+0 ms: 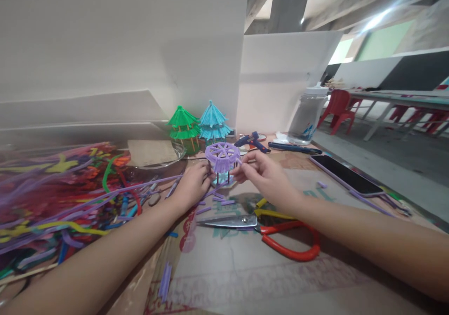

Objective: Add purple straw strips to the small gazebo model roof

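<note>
A small purple pavilion model (222,152), with a spoked round top and thin brown posts, stands on a light blue base between my hands. My left hand (195,180) is closed at its left side, fingertips gripping the edge. At its right side, my right hand (262,177) pinches what looks like a short purple pipe cleaner piece (239,162) against the rim. Cut purple pieces (228,203) lie in front of the model. Closer to me, scissors (242,221) with red and yellow handles lie with their blades toward the left.
Behind stand a green pavilion model (182,121) and a blue one (212,123). A glue gun (252,140), a dark blue cutter (294,147), a clear bottle (307,114) and a phone (345,175) are right. Colourful pipe cleaners (70,189) heap at left beside a clear bowl (157,158).
</note>
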Demonstrator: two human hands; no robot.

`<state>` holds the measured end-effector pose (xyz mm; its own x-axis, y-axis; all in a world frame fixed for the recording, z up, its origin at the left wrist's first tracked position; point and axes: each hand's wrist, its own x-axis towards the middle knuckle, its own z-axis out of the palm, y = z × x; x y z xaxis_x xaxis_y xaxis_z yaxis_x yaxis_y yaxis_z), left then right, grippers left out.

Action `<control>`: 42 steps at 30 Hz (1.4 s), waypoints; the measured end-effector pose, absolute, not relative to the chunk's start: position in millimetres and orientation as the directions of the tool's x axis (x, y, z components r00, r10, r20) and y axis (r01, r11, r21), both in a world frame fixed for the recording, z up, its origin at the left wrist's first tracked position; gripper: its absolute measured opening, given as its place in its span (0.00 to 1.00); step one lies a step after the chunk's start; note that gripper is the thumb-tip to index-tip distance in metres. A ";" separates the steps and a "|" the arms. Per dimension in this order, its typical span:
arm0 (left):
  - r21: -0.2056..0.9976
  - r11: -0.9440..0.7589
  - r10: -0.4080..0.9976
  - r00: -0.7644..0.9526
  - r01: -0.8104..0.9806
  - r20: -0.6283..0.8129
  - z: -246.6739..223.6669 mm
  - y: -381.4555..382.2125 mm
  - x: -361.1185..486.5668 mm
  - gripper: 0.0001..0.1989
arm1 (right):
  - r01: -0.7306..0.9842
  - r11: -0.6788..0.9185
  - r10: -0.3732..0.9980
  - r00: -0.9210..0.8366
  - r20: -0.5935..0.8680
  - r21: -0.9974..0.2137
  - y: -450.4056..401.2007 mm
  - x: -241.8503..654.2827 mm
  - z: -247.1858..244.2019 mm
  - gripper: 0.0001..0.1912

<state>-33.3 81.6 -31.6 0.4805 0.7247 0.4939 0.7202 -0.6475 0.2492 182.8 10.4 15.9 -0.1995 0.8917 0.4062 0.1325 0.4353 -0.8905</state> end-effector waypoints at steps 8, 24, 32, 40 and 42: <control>0.163 -0.689 0.666 0.528 0.707 0.526 -25.0 76.0 -33.3 0.07 | -0.006 0.333 0.929 -0.168 0.329 -0.943 14.8 183.2 2.5 0.13; 0.080 -0.681 0.648 0.547 0.728 0.530 -23.2 73.2 -31.9 0.07 | -0.097 0.109 0.959 -0.250 0.130 -0.989 8.4 174.2 3.6 0.15; 0.069 -0.673 0.651 0.545 0.737 0.528 -21.5 71.1 -30.9 0.08 | -0.181 0.002 0.959 -0.278 0.053 -0.983 12.3 171.9 0.6 0.13; 0.071 -0.686 0.637 0.551 0.724 0.538 -18.9 68.7 -30.0 0.07 | -0.202 -0.028 0.952 -0.305 0.036 -0.979 12.3 171.6 -0.3 0.13; 0.069 -0.684 0.640 0.552 0.727 0.535 -18.3 68.5 -29.7 0.07 | -0.207 -0.037 0.947 -0.320 0.032 -0.978 12.6 171.5 -1.0 0.13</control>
<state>-29.7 68.5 -18.3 0.5516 0.6402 0.5348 0.7266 -0.6836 0.0689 171.5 12.6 -1.0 -0.3197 0.9470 0.0317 -0.2073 -0.0373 -0.9776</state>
